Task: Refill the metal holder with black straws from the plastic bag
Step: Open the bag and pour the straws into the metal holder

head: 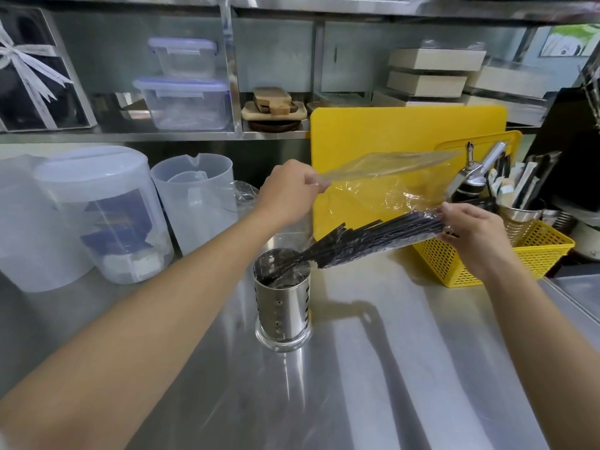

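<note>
You are in the middle of the pour: the black straws [373, 237] lie in a fanned, slanting bundle, their far ends gathered under your right hand [474, 233] and their near ends dipping over the rim of the metal holder [282, 297], a few tips already inside it. They are thin, stiff, matte tubes that slide on each other easily, so they splay where nothing binds them. The holder stands upright on the steel counter [373, 368] below and between your hands, nearer the left; it is a polished cylinder with small holes punched in its wall and a flared foot, and it looks mostly empty, though its depth is hard to read. Your right hand is closed around the bag end of the bundle, fingers curled over it. Your left hand [289, 191] is pinched shut on the upper flap of the plastic bag [389, 180], holding that thin, crinkly, clear film up and open above the straws. By my reading, the next move calls for raising your right hand so the bundle tips steeper and the straws slip down together, while your left keeps the bag mouth clear; aim carefully, since the lower straws sit outside the rim and could spill onto the counter. Beyond your right hand stand a yellow cutting board [406, 131] and a yellow mesh basket [532, 258]; beyond your left, frosted plastic jugs [194, 196].
</note>
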Demonstrator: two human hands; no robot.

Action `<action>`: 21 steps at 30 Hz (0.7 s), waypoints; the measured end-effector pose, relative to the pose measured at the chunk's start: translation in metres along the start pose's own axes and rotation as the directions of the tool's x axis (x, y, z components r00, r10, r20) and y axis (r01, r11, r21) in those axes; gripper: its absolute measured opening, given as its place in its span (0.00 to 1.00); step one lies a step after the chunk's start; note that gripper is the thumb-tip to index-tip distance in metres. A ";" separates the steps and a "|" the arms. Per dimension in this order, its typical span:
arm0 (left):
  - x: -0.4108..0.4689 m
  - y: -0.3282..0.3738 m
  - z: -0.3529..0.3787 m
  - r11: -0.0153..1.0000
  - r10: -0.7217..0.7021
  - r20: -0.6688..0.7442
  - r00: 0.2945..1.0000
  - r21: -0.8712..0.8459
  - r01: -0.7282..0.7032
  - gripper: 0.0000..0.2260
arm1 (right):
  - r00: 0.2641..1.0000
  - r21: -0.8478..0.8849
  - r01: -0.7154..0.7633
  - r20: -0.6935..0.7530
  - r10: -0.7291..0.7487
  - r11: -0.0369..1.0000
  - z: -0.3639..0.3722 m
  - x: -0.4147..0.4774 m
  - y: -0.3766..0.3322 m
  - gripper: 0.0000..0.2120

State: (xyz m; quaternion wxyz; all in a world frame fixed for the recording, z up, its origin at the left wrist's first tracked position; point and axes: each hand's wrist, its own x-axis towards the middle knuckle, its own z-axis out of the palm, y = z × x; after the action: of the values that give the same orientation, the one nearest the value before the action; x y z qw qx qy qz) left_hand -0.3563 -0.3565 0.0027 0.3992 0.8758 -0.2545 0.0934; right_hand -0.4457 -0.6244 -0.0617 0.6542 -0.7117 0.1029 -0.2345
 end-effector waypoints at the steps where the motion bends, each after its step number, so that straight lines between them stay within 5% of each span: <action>1: 0.000 0.000 0.000 1.000 -0.002 -0.002 1.000 -0.005 0.002 0.14 | 1.000 -0.008 0.017 -0.015 -0.017 1.000 0.001 0.000 -0.001 0.09; 16: -0.024 -0.047 -0.036 0.977 -0.068 -0.064 0.996 -0.206 0.053 0.17 | 0.983 -0.005 0.177 0.050 -0.177 0.984 0.052 0.018 -0.064 0.03; 21: -0.040 -0.075 -0.045 0.941 -0.188 -0.116 0.975 -0.304 0.145 0.08 | 0.968 -0.037 0.229 0.114 -0.224 0.973 0.090 0.024 -0.088 0.05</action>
State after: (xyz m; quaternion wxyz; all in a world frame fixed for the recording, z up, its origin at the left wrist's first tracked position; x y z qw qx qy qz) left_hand -0.3497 -0.2662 -0.0313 0.5486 0.8162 -0.1610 0.0829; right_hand -0.3971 -0.5452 0.0263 0.6096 -0.7467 -0.0092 -0.2658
